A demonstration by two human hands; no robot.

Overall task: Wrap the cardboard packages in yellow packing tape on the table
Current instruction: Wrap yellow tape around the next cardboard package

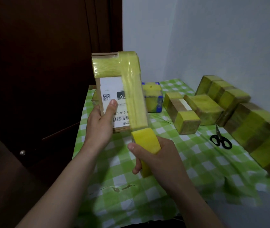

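Upright labelled box (109,86), top banded yellow, strip (136,99) down to roll (147,142) at five o'clock; wrapped boxes (205,106) at three.

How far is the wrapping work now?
Done: several packages lie on the table, banded in yellow tape. In hand: the left hand holds a labelled package, taped across its top; the right hand holds the roll, its strip running up the package. Left: the lower part is bare, the strip uncut; scissors lie nearby.
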